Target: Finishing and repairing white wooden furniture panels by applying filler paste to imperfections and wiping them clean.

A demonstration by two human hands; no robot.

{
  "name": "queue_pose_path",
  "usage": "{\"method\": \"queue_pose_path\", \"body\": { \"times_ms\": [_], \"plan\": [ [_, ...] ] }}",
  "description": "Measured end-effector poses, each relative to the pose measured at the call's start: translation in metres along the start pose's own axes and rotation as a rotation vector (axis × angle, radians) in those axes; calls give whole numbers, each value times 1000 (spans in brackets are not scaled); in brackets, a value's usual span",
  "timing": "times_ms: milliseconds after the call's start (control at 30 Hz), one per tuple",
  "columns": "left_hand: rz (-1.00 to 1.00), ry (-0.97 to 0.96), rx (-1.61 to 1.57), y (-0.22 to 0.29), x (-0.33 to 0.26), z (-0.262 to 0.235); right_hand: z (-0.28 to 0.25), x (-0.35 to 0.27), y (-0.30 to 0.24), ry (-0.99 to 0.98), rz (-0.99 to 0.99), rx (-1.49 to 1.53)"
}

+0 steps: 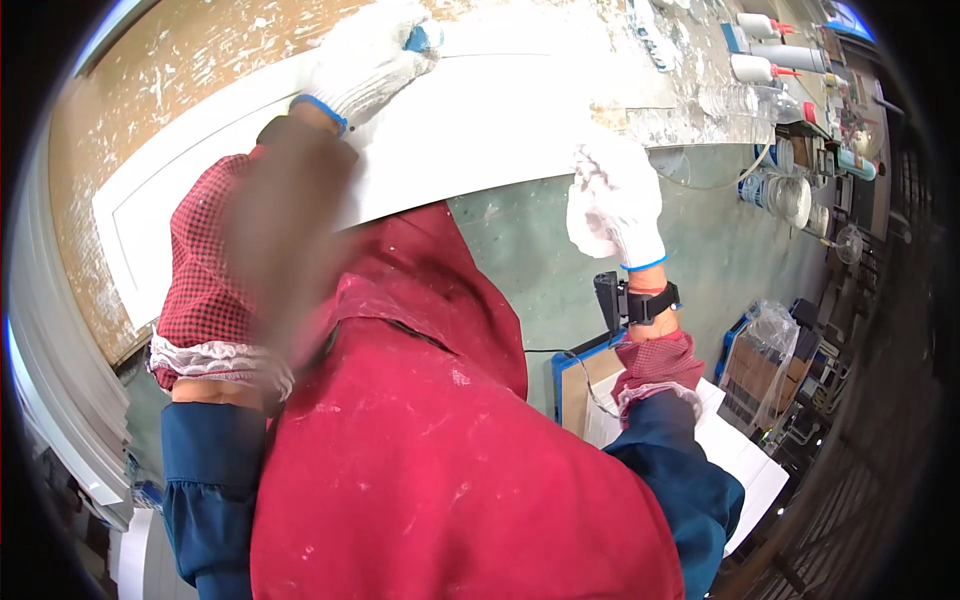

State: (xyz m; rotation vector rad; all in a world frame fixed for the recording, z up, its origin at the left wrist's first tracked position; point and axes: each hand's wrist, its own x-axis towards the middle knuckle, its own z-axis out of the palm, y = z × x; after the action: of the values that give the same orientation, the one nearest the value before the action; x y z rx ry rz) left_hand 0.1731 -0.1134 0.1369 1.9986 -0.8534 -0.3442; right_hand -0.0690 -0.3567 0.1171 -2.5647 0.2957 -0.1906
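Long, flat white panel with a grooved border (470, 120) is lying on the paint-flecked brown wooden worktable (190, 65) before me. My white-gloved left hand (372, 62) is sitting over it, a small blue piece (424, 38) showing at the fingers; gripped or not, I can't tell. Well apart, my white-gloved right hand (613, 198) is hanging bunched above the grey-green floor (520, 245); whether it's holding anything, I can't tell.

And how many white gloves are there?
2. One is on the left hand, over the white board; the other is on the right hand, by the board's near edge. More could be hidden.
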Motion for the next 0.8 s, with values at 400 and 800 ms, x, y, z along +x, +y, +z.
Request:
{"method": "queue_pose_path", "body": {
  "times_ms": [400,800],
  "plan": [
    [-68,-1,-32,8,1,1,16,67,26,-76,-324,-243],
    [-102,-47,-68,8,2,2,3,39,2,-320,-100,-421]
  ]
}}
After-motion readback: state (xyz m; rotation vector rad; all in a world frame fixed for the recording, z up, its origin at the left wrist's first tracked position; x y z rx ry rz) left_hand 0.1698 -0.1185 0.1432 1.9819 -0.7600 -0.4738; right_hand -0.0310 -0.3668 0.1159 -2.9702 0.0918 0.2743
